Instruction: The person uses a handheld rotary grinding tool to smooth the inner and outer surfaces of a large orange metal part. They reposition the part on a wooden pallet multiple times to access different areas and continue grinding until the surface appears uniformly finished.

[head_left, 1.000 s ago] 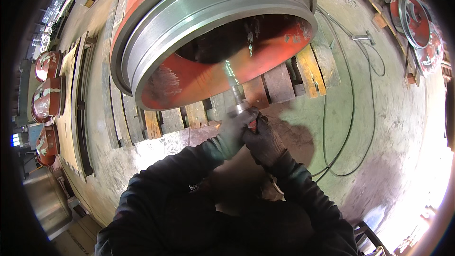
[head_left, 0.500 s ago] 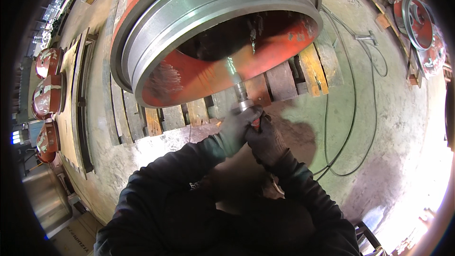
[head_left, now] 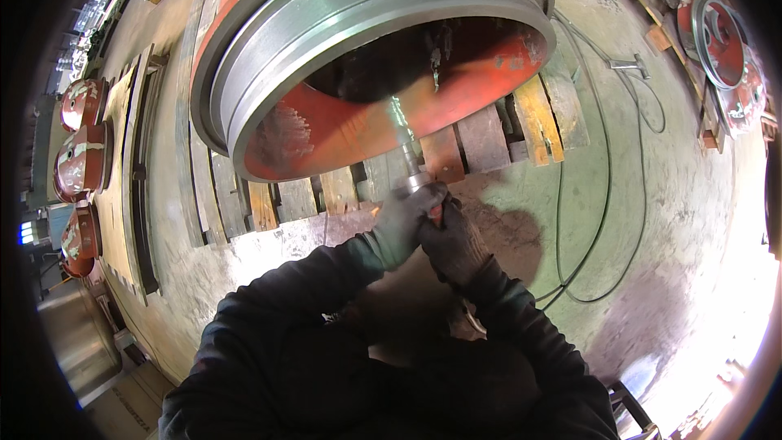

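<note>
A large red casting with a machined grey steel rim (head_left: 269,90) lies on wooden pallet slats (head_left: 481,134). A long metal power tool (head_left: 405,143) points up into its open red inside. My left hand (head_left: 401,224), in a grey glove, is wrapped round the tool's silver body. My right hand (head_left: 450,243), in a dark glove, grips the tool's rear end just behind the left. Both dark sleeves come up from the lower edge. The tool's tip is blurred against the red wall.
A black hose or cable (head_left: 599,220) loops over the concrete floor at the right. More red round castings stand at the top right (head_left: 721,33) and along the left edge (head_left: 81,151). Metal rails (head_left: 134,195) lie left of the pallet.
Both hands and the tool have stayed at the casting's lower opening, with the tool shifting slightly. The view has tilted a little.
</note>
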Demonstrator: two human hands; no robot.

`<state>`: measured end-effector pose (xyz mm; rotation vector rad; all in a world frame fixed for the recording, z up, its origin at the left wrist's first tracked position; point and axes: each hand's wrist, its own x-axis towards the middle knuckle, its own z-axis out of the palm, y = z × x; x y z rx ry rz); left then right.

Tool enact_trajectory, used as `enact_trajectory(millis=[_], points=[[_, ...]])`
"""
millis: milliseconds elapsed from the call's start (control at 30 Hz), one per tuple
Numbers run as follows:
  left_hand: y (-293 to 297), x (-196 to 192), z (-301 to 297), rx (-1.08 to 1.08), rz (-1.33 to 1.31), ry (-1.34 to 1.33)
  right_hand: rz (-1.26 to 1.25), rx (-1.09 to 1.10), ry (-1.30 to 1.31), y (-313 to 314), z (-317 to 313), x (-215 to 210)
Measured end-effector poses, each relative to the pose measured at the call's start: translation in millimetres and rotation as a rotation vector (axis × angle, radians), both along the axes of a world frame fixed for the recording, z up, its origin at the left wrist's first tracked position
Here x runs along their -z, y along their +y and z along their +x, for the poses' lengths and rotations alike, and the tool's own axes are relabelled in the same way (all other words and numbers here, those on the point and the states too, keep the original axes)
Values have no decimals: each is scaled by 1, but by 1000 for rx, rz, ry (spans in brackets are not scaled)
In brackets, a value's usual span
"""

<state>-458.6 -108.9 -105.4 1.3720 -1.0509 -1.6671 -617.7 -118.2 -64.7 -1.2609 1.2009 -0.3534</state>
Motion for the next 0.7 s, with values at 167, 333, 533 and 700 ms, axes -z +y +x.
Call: enact_trajectory(millis=[167,333,533,700], points=[[-2,-3,6,21,-91,-36,-22,-33,23,-3,5,-3],[3,15,-2,-27,-200,27,-12,-163,75,-3,-1,-8],[3,25,2,-74,-208,82,-248,-9,-54,2,10,-1],[1,32,-2,-59,-146,25,-210,-181,48,1,-1,3]])
